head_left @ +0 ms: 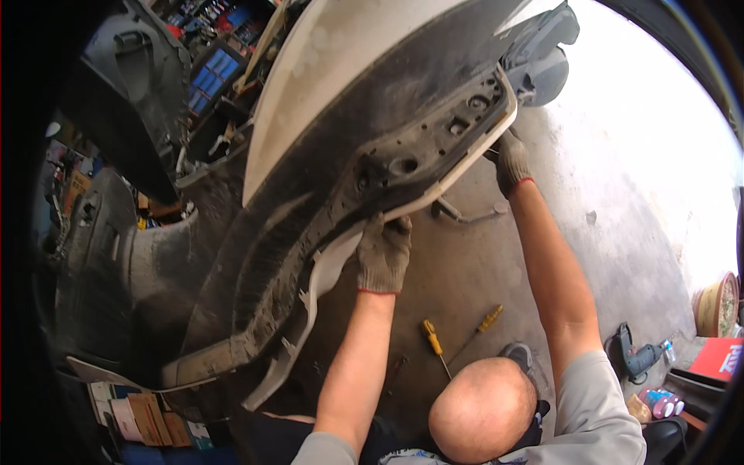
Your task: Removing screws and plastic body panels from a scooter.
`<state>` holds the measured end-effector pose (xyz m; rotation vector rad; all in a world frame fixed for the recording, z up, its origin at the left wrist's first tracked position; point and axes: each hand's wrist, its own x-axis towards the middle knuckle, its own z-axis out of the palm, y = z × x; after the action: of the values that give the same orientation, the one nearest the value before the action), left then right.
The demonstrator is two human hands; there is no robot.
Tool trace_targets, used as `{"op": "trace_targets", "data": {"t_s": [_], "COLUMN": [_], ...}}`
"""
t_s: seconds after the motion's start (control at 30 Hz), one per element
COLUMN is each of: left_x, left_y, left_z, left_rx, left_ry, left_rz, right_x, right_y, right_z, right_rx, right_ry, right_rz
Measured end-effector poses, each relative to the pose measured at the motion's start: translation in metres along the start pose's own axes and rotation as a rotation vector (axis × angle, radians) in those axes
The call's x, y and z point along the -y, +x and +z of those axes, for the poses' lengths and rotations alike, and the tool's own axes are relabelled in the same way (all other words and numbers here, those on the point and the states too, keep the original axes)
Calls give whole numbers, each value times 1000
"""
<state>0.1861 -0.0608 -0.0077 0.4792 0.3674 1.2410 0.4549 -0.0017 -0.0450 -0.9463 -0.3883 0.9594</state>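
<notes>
A scooter's body, with a dark, dirty footboard (418,143) and a pale side panel (325,54), fills the middle and left. Along the footboard's lower edge runs a long pale trim strip (329,267); its near end hangs away from the body. My left hand (385,252), in a grey knit glove with a red cuff, is closed on this strip around its middle, fingers partly hidden behind it. Farther right, my right hand (512,163), gloved alike, is closed just below the strip's far part. A dark thin thing shows at its fingers, too unclear to name.
Two yellow-handled screwdrivers (432,338) lie on the concrete floor near my bent knee (484,407). A kickstand (469,218) juts out under the scooter. At the right are a power drill (637,355), bottles (661,404), a red box (711,358) and a plant pot (717,302).
</notes>
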Motion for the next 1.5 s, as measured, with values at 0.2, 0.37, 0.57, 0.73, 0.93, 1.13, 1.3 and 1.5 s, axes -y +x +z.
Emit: {"op": "trace_targets", "data": {"t_s": [0.2, 0.37, 0.57, 0.73, 0.93, 1.13, 1.3, 1.5], "left_x": [12, 22, 23, 24, 28, 24, 17, 15], "left_y": [11, 8, 8, 9, 8, 2, -3, -2], "left_z": [-7, 16, 3, 5, -6, 10, 16, 23], "left_rx": [47, -55, -10, -66, -98, -121, -167, -182], "left_ry": [-61, -65, -72, -167, -199, -188, -121, -66], "left_rz": [-44, 48, 9, -3, 21, 28, 5, 24], "right_x": [-79, -122, -114, 2, 191, 269, 234, 238], "right_y": [-114, -220, -230, -208, -170, -142, -117, -113], "right_z": [-107, -170, -165, -138, -26, 104, 159, 185], "right_rx": [498, 967, 913, 632, 245, 418, 690, 1018], "right_ry": [-1206, -1932, -1920, -1243, -717, -1033, -825, -1177], "right_rz": [-70, 75, 299, 351, -251, -1052, -1087, -1043]}}
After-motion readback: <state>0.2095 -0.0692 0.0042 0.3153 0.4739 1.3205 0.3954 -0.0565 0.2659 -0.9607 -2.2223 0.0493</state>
